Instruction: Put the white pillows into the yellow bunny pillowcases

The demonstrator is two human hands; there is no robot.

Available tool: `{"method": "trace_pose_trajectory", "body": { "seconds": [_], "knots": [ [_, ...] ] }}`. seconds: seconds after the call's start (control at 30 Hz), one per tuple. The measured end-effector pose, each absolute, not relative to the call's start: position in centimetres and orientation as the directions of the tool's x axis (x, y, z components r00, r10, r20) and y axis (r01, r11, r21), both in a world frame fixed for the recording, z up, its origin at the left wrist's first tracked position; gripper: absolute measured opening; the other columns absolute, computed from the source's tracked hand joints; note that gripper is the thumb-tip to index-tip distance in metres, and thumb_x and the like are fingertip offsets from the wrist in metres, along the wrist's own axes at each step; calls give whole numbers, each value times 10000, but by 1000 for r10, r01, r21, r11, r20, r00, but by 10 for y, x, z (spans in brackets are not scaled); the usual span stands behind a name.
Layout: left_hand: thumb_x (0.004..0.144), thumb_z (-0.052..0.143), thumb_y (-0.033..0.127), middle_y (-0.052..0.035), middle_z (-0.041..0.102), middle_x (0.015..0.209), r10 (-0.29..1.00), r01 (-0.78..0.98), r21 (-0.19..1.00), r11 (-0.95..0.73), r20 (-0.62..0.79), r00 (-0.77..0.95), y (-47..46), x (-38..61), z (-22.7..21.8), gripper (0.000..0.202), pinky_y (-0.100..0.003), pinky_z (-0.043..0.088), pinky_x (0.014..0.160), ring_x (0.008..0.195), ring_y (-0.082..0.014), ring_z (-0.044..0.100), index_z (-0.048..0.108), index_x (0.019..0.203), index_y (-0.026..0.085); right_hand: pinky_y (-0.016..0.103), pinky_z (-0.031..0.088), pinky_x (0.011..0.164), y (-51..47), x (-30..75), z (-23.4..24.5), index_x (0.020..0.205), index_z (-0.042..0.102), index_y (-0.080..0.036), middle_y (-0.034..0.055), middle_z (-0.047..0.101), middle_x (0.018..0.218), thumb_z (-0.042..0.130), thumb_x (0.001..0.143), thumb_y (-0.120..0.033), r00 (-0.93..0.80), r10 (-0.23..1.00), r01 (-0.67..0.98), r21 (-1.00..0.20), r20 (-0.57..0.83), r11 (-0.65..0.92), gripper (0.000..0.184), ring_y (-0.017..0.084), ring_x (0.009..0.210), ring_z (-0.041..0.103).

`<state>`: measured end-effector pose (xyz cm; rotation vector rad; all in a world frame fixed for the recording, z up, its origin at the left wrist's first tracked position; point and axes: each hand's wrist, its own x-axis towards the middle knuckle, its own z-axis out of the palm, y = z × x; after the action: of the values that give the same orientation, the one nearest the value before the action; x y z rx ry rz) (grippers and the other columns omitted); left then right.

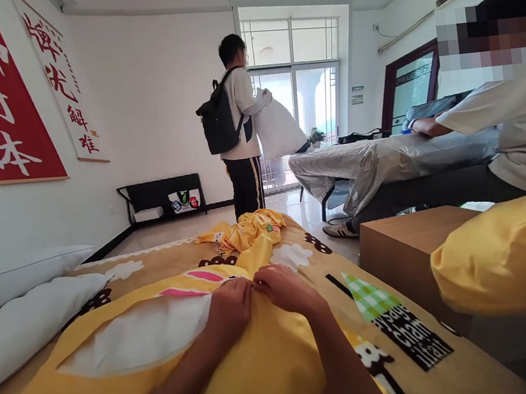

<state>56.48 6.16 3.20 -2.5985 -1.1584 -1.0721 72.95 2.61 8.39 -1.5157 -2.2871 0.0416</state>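
Note:
A yellow pillowcase (262, 372) lies across the bed in front of me, with a white pillow (137, 339) showing through its opening on the left. My left hand (230, 307) and my right hand (284, 289) sit side by side, both with fingers closed, pinching the pillowcase's far edge. A second yellow cloth (248, 230) lies crumpled further up the bed.
Two white pillows (25, 310) lie along the wall at left. A wooden bedside table (404, 245) stands at right with a yellow pillow (509, 259) beside it. One person with a backpack (241, 124) holds a white pillow; another (509, 127) leans over a plastic-wrapped mattress (381, 159).

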Motion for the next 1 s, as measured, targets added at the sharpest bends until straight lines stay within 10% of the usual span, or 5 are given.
{"method": "trace_pose_trajectory", "body": {
  "seconds": [0.33, 1.0],
  "knots": [
    [931, 377, 285, -68, 644, 767, 839, 833, 176, -524, 277, 469, 59, 552, 95, 279, -282, 262, 608, 711, -188, 552, 513, 710, 181, 246, 326, 701, 42, 746, 74, 878, 695, -178, 46, 697, 907, 540, 903, -166, -310, 859, 783, -403, 408, 474, 158, 158, 828, 580],
    [866, 352, 332, -59, 607, 712, 845, 822, 221, -525, 251, 472, 63, 501, 102, 313, -288, 318, 646, 687, -175, 500, 470, 617, 182, 252, 337, 712, 53, 754, 65, 882, 690, -174, 43, 687, 869, 496, 897, -198, -366, 860, 748, -438, 355, 499, 196, 151, 782, 540]
  ]
}}
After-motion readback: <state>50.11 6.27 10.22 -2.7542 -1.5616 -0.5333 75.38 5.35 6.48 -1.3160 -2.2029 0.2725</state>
